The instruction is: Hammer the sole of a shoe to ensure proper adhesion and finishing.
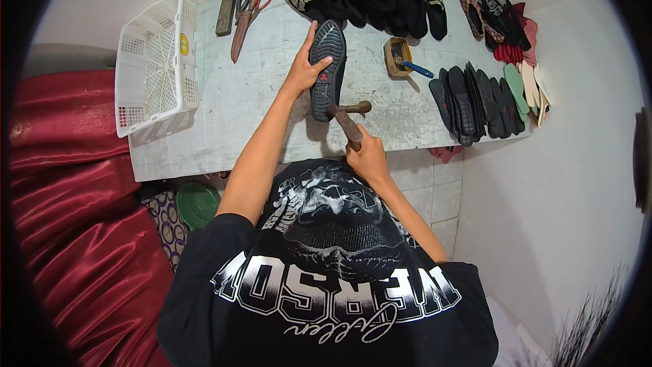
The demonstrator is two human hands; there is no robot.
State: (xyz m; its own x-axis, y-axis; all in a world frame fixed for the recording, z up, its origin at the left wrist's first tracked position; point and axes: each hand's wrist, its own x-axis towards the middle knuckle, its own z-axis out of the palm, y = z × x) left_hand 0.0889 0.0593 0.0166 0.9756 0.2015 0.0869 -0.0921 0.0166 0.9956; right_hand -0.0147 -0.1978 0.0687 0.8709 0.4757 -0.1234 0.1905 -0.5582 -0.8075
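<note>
Bright, even light from overhead; the pale surface (224, 109) shows short, soft shadows under the shoe (328, 68) and hands. Focus is sharp centrally; fisheye bends edges, black vignette fills corners, walls nearly overexposed

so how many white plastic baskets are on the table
1. The white basket sits tipped on its side at the table's left end, beside the red cloth. None other shows, though the person's body hides the near edge.

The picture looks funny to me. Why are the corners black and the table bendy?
Head view: the fisheye lens leaves black corners and bows the grey marbled table edges. Light is even; soft shadows lie under the black rubber-soled shoe and wooden-handled hammer. The left hand and right hand look sharp.
</note>
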